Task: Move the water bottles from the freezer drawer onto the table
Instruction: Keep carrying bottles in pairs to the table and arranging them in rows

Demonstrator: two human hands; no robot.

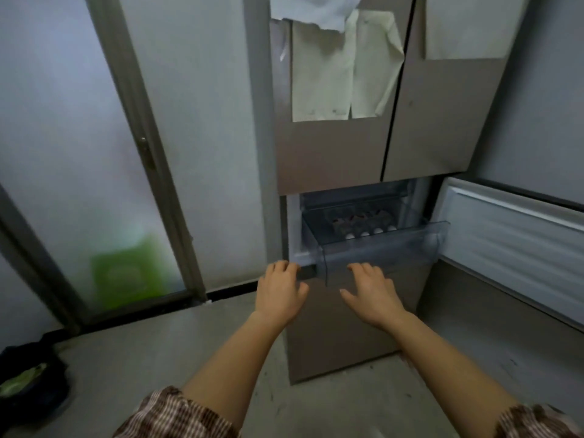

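Freezer drawer [379, 248] stands pulled out, white bottle caps [369, 232] showing inside; left hand [279, 294] and right hand [373, 294] reach toward its front, each grip open, empty.

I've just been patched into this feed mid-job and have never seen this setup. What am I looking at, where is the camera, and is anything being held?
There is no machine here: a person wears one wide-angle camera on the head, looking forward and down at their own bare hands. The left hand and right hand reach toward a clear plastic drawer pulled out of the fridge's lower compartment, whose door hangs open on the right. Pale rounded tops show inside the drawer; whether these are bottles is unclear. Both hands are open and hold nothing. No table is in view.
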